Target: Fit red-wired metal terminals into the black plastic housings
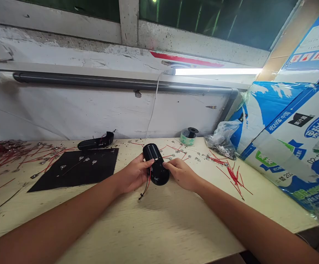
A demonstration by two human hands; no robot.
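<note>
Holding a glossy black casing point(160, 173) over the pale tabletop point(115, 231): gripping its left side in the partly curled left hand point(136, 173), pinching its right edge with the nearly closed right hand point(180, 173), with thin wires point(146, 187) dangling beside the left hand.

The left forearm point(66, 227) and right forearm point(231, 216) angle forward and inward, the left hand point(136, 173) grasping with its thumb point(148, 163) on top, the right hand point(182, 173) close beside it, fingers point(176, 163) curled.

Casing point(158, 174) between left hand point(135, 173) and right hand point(182, 173), mat point(93, 173) at left, wires point(234, 178) right, carton point(288, 137) farther right
</note>
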